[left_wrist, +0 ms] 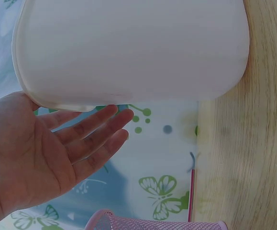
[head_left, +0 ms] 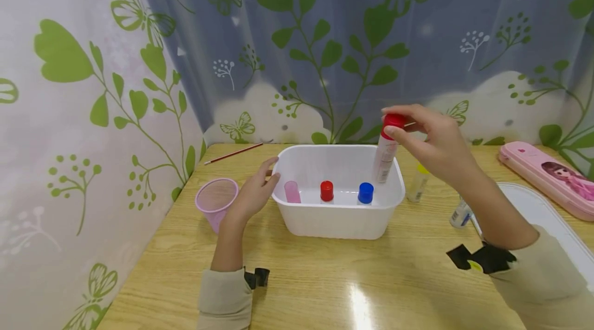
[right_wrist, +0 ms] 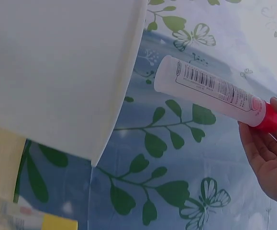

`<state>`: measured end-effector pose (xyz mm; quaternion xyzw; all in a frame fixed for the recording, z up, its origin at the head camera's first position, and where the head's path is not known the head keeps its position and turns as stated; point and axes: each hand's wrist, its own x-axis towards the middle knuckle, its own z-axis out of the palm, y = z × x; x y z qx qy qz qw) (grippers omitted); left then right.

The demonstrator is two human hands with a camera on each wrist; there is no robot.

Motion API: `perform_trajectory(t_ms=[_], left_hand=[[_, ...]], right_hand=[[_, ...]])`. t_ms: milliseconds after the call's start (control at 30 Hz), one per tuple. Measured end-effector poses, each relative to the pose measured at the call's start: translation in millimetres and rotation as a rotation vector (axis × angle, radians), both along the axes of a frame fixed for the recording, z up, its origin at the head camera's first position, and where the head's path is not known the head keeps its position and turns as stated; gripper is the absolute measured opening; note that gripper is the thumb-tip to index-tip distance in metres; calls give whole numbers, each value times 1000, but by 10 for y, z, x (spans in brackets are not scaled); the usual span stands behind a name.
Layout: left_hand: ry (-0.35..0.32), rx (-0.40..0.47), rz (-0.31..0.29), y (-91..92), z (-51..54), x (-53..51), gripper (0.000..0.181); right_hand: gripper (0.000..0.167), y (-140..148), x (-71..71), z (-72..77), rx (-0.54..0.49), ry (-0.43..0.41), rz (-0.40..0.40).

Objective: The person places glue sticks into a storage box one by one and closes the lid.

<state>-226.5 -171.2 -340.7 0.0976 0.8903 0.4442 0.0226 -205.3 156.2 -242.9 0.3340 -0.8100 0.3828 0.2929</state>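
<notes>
My right hand (head_left: 433,136) pinches the red cap of a clear bottle (head_left: 384,159) with a barcode label. The bottle hangs slightly tilted over the right end of a white plastic tub (head_left: 336,221). At the tub's left end, my left hand (head_left: 252,191) touches the rim, its fingers fairly straight in the left wrist view; the thumb is mostly hidden there. Inside the tub stand a red-capped bottle (head_left: 327,192), a blue-capped bottle (head_left: 365,194) and a pink translucent piece (head_left: 292,192). The front wall hides their lower parts.
A pink mesh cup (head_left: 216,201) stands left of the tub, with a red pencil-like stick (head_left: 234,154) behind. To the right are a yellow-capped bottle (head_left: 418,184), a small clear bottle (head_left: 460,215), a white tray (head_left: 520,191) and a pink case (head_left: 547,170). A patterned curtain (head_left: 343,62) hangs behind.
</notes>
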Motion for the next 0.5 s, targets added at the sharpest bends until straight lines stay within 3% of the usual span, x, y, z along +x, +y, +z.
perform_trajectory(t_ms=[500], left_hand=[[-2,-4,4,1,1,-9,49]], right_hand=[[30,-518,-219,7,-17,-124,66]])
